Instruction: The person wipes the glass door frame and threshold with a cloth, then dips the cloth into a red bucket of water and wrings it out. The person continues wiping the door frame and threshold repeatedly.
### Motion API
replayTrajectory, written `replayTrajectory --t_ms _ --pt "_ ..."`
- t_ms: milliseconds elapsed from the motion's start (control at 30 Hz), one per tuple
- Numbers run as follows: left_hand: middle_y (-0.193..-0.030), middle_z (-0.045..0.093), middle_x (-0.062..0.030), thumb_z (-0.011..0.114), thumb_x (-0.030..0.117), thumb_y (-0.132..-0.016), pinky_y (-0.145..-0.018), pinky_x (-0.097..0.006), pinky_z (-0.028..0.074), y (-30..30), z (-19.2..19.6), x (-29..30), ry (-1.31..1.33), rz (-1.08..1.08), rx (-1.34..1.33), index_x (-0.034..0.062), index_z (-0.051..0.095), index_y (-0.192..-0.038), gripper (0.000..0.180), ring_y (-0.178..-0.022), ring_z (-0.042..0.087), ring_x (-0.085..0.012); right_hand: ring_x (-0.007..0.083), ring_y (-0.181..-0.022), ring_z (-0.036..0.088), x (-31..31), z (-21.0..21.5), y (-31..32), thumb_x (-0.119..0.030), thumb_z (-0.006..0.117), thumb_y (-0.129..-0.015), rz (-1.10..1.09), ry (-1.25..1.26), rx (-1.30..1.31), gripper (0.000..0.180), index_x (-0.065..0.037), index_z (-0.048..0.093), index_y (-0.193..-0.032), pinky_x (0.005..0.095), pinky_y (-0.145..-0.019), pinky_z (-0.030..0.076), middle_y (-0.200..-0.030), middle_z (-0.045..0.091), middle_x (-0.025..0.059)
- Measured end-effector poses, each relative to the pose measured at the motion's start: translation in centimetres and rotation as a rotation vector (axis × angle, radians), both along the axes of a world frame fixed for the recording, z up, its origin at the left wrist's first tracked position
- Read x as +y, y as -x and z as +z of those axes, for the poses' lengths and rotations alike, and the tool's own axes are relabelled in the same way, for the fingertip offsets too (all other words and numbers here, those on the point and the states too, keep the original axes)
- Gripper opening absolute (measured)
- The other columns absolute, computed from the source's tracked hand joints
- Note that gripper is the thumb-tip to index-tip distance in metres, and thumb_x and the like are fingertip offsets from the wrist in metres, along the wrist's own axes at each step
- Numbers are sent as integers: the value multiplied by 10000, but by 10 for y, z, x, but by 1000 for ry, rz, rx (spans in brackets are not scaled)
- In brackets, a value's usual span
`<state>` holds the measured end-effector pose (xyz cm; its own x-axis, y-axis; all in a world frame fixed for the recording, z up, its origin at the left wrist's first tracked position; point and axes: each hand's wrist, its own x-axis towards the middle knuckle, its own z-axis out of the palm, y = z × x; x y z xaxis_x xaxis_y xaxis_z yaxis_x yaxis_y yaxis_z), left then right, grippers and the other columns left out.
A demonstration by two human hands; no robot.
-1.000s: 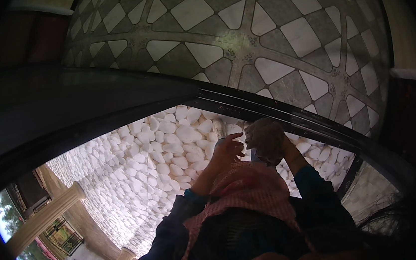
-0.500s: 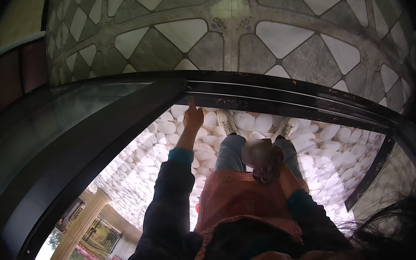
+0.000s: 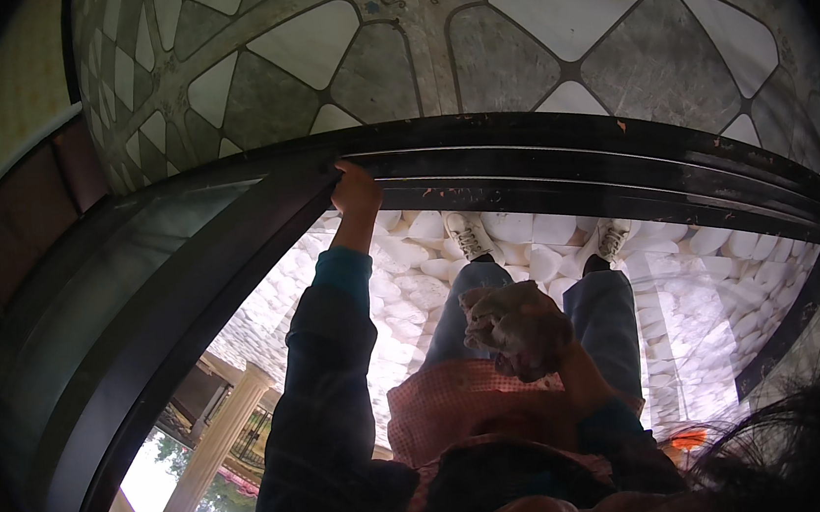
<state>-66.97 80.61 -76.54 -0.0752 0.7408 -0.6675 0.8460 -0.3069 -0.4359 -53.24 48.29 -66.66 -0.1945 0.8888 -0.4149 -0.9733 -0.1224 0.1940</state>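
Observation:
My left hand (image 3: 356, 191) reaches forward to the dark frame of a glass sliding door (image 3: 294, 183). Its fingers rest at the frame's edge, close above the floor track (image 3: 559, 158), and their tips are partly lost in shadow. In front of my apron (image 3: 462, 389), my right hand (image 3: 549, 343) is closed round a crumpled greyish cloth (image 3: 497, 319). The cloth hides most of the fingers of that hand.
My white shoes (image 3: 470, 235) stand on a pale pebble-patterned floor (image 3: 410, 256), just short of the raised black track. Beyond it lies a grey and white patterned tile floor (image 3: 373, 72). A column (image 3: 203, 463) shows outside at lower left.
My left hand has gone from pointing at the track to touching the door frame, slightly left and farther forward. The right hand has lifted the cloth, which now shows more clearly.

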Motion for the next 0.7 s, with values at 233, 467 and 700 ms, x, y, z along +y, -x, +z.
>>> replayTrajectory --t_ms 233,467,700 --pt "-1053 666 -233 634 196 -823 -806 -421 560 2 -16 1 -55 45 25 -118 187 -1380 780 -954 689 -328 281 -1038 635 -11 1 2 -88 532 -913 -9 175 66 419 45 456 -1304 381 -874 562 -1190 584 189" --pt "-936 677 -231 588 168 -816 -751 -473 540 8 -38 3 -225 291 -162 -6 337 -1204 494 -852 692 -355 251 -1054 628 -7 4 -7 22 589 -856 -18 285 43 446 -9 495 -1291 364 -917 541 -1201 589 135" --pt "-900 657 -292 524 168 -858 -760 -560 483 -5 -29 -54 -340 268 -524 90 329 -1301 490 -886 628 -483 213 -1072 612 1 1 -10 -5 613 -856 11 252 -64 435 -14 510 -1279 336 -934 513 -1196 592 118"
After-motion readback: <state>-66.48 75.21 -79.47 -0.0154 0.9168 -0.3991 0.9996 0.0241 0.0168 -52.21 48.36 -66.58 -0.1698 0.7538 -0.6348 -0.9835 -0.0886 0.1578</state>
